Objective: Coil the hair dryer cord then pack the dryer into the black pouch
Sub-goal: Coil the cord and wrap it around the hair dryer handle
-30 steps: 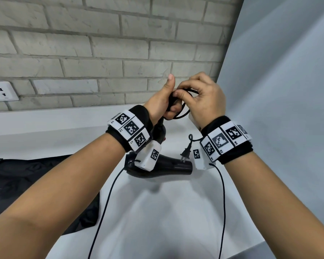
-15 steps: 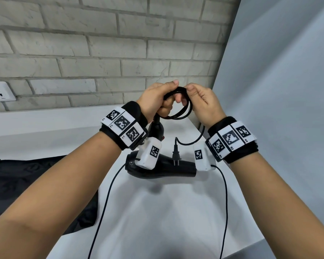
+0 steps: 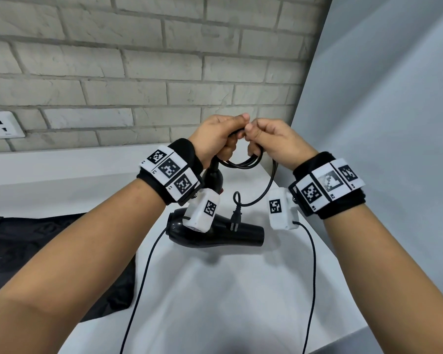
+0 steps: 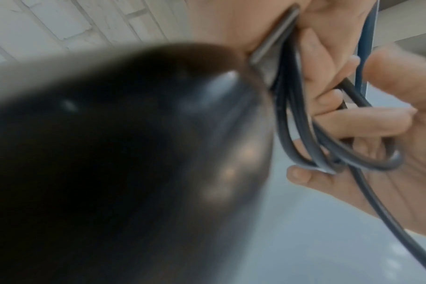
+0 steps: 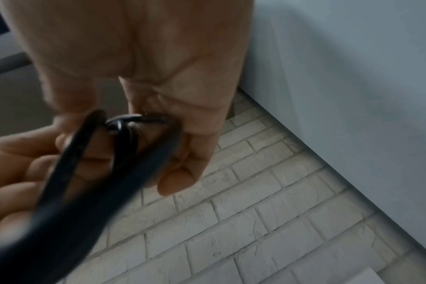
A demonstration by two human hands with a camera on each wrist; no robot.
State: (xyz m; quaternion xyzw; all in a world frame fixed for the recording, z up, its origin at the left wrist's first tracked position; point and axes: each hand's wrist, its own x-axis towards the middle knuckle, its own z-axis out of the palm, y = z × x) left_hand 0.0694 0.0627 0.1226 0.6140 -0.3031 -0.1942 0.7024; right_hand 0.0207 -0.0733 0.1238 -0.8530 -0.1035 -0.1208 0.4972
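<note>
Here the white counter (image 3: pixel 215 302) runs up to a pale brick wall (image 3: pixel 138 72) at the back and a plain grey wall (image 3: pixel 381 123) on the right; its near edge cuts diagonally across the lower right, and open surface lies between the two forearms. Both hands work in the air above the back right corner, close to both walls.

One hair dryer (image 3: pixel 215 233), black, hangs barrel-down below the left hand (image 3: pixel 215 135), whose fingers curl round the top of its handle together with the gathered loops of cord (image 3: pixel 243 163). In the left wrist view the dryer's body (image 4: pixel 134 153) fills most of the picture, blurred, with several cord loops (image 4: pixel 304 134) beside it. How many loops there are cannot be counted for certain. The right hand (image 3: pixel 274 139) touches the left at the fingertips, its thumb and forefinger pinching the cord at the top of the coil; the right wrist view shows its fingers (image 5: pixel 178 178) curled over the black strands (image 5: pixel 124 153). One plug (image 3: pixel 234 221) dangles on a free tail in front of the barrel.

One black pouch (image 3: pixel 49 264) lies flat on the counter at the left, partly hidden by the left forearm. One wall socket (image 3: pixel 0 125) sits on the brick at the far left. Two thin black wires trail from the wrist cameras down across the counter.
</note>
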